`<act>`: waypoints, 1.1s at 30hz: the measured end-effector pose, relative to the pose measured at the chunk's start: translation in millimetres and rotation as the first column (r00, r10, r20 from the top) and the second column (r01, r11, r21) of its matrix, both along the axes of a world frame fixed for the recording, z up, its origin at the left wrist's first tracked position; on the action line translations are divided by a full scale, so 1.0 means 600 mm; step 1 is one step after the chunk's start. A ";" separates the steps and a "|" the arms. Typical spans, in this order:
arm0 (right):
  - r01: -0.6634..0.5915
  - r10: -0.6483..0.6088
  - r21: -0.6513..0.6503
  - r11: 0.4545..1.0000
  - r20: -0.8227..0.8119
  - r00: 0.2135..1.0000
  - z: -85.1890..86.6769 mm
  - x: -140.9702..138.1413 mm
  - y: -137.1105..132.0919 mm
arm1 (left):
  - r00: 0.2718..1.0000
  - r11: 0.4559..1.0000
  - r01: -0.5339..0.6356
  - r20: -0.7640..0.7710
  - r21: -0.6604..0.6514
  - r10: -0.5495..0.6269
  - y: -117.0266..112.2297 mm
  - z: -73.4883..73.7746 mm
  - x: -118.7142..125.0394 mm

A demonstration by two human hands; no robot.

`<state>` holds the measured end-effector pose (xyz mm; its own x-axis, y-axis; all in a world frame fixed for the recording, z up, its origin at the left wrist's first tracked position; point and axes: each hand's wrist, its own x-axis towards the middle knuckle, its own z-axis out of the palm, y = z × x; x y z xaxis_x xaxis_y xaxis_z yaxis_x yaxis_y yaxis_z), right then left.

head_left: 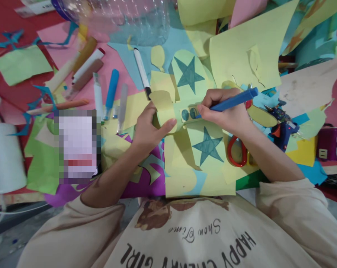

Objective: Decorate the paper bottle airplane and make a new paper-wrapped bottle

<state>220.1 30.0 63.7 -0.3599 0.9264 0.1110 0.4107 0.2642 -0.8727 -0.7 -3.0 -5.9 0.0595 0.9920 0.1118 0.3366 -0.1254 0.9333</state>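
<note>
Near the middle of the desk's (3,22) front edge, we keep our hands apart: the right hand (227,111) is closed round a blue marker (235,99), its tip at a paper strip (183,120) with two dark circles (185,114). Our left hand (150,126) holds a curled yellow paper (163,101) just beside it, between two blue stars (189,74), the lower one nearer the front edge.

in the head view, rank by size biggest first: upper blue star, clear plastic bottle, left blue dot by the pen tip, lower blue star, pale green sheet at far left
1. clear plastic bottle, even cut off by the frame
2. pale green sheet
3. upper star and lower star, too alike to rank
4. left dot
</note>
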 end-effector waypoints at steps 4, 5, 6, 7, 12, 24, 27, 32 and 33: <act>0.027 -0.026 0.006 1.000 -0.048 0.999 -0.002 0.002 0.002 | 1.000 1.000 0.001 0.008 -0.018 -0.001 0.000 0.001 0.000; 0.041 -0.040 0.008 0.999 -0.070 0.997 -0.003 0.002 0.003 | 1.000 1.000 0.004 0.014 -0.027 -0.004 -0.001 0.001 0.000; 0.056 -0.054 0.013 0.998 -0.093 0.994 -0.003 0.002 0.004 | 1.000 0.999 0.006 0.021 -0.034 -0.005 -0.001 0.001 0.000; 0.068 -0.065 0.020 0.997 -0.111 0.992 -0.004 0.002 0.004 | 1.000 0.999 0.009 0.026 -0.039 -0.008 -0.001 0.000 -0.001; 0.089 -0.081 0.068 0.994 -0.114 0.990 -0.008 0.000 0.004 | 0.999 0.999 0.009 0.033 -0.047 -0.008 -0.001 -0.002 -0.001; 0.089 -0.083 0.075 0.993 -0.074 0.994 -0.012 -0.004 0.002 | 1.000 1.000 0.014 0.001 0.002 -0.014 0.000 -0.002 -0.002; 0.071 -0.065 0.070 0.995 -0.086 0.994 -0.014 -0.003 0.000 | 1.000 1.000 0.015 -0.001 -0.003 -0.015 0.000 0.000 -0.001; 0.043 -0.038 0.055 0.998 -0.082 0.996 -0.011 -0.002 -0.001 | 1.000 1.000 0.008 0.001 -0.014 -0.008 -0.001 0.001 -0.001; 0.036 -0.031 0.056 0.998 -0.074 0.997 -0.010 -0.001 -0.001 | 1.000 1.000 0.007 -0.002 -0.017 -0.007 -0.001 0.001 -0.001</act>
<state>219.5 29.4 57.6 -0.3178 0.9292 0.1888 0.3561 0.3015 -0.8845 -1.3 -3.4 -5.3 0.0662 0.9932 0.0953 0.3373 -0.1122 0.9347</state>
